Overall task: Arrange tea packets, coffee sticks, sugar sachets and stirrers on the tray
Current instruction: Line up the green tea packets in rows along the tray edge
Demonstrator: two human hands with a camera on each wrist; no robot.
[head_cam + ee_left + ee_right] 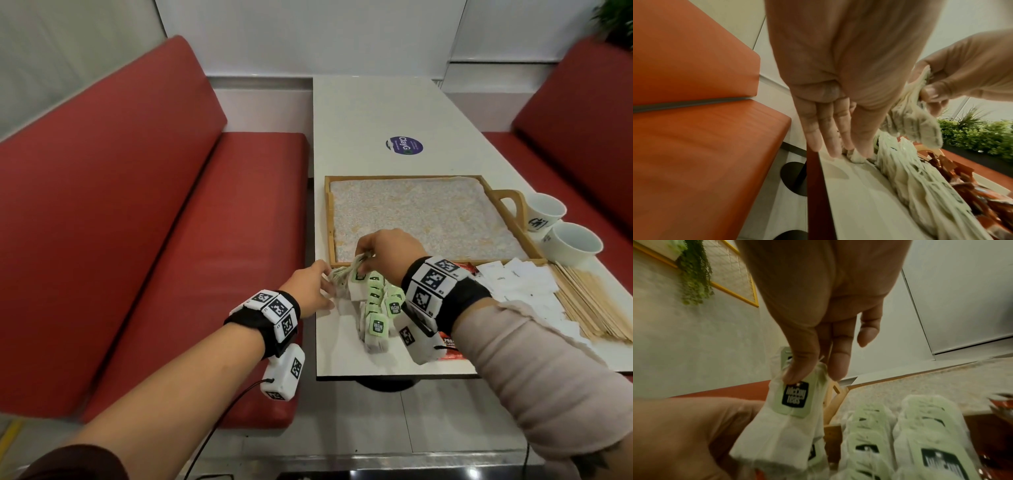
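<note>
A wooden tray (428, 212) with a speckled liner lies on the white table. Just in front of its near left corner is a heap of tea packets (375, 308) with green tags. My right hand (364, 258) pinches a bunch of these tea packets (789, 410) between thumb and fingers, lifted just above the heap at the tray's rim. My left hand (327, 284) lies beside it with straight fingers (830, 142) touching the table edge and a packet. Red coffee sticks (452, 346), white sugar sachets (524, 284) and wooden stirrers (589, 305) lie to the right.
Two white paper cups (544, 210) (572, 243) stand right of the tray by its handle. A round purple sticker (404, 145) marks the far tabletop. Red bench seats (171, 240) flank the table on both sides.
</note>
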